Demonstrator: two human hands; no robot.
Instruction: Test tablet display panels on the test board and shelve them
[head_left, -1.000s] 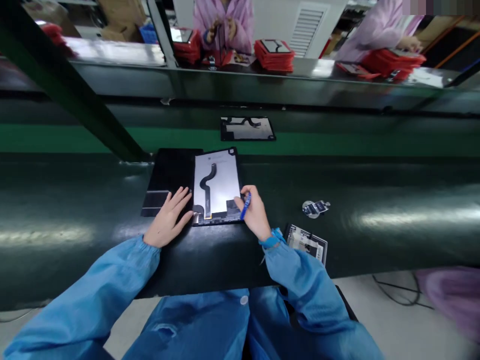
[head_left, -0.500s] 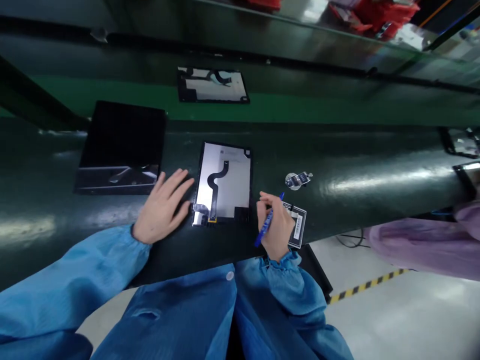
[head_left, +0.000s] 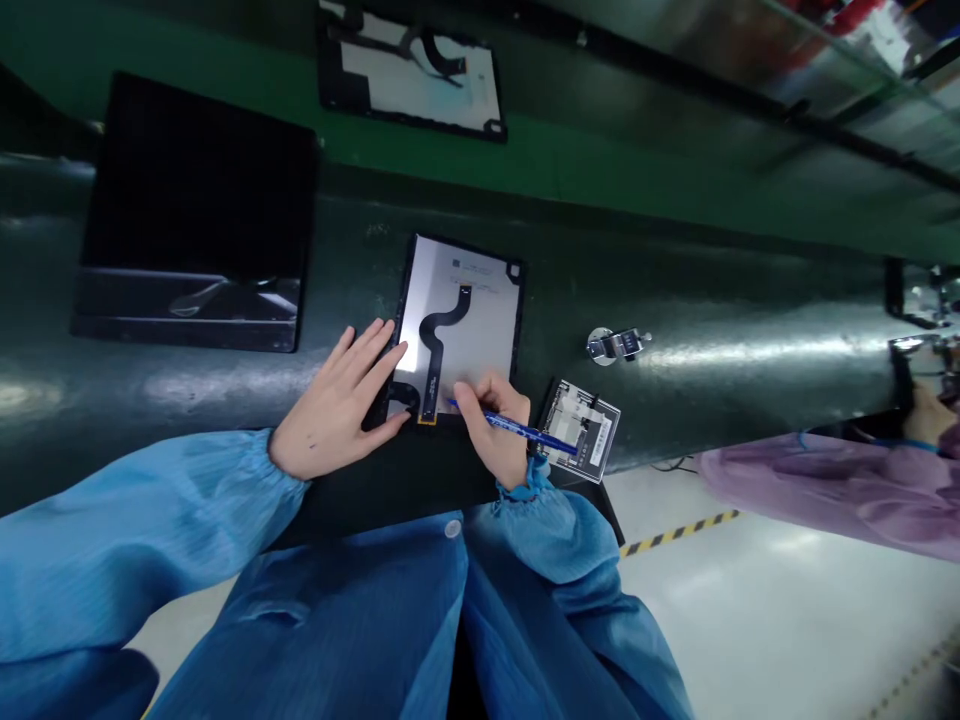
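Stretching across the view is a dark green, glossy table (head_left: 750,310) that catches long streaks of light. Beyond it runs a brighter green belt (head_left: 675,195). Below the table's near edge is a pale grey floor (head_left: 787,620) marked with a yellow-and-black striped line (head_left: 675,530).

Two silver-backed panels are in sight, each with a black flex cable curving over it. One panel (head_left: 480,310) lies on the table in front of the person and a second panel (head_left: 420,85) lies on the belt. One black pad (head_left: 195,200) sits well to the left. One small metal part (head_left: 615,345) lies to the right of the near panel. One printed card (head_left: 589,425) lies just beside the right wrist. At the right edge, a co-worker's purple sleeve (head_left: 817,480) and hand (head_left: 926,415) reach onto the table.

The left hand (head_left: 337,405) lies flat with its fingers spread, its fingertips resting on the panel's lower left edge. The right hand (head_left: 491,425) is closed around one blue pen (head_left: 525,432). The pen's tip meets the panel's lower edge just right of the flex cable's (head_left: 439,335) foot. The panel thus lies between the two hands and slightly beyond them, touched by both.
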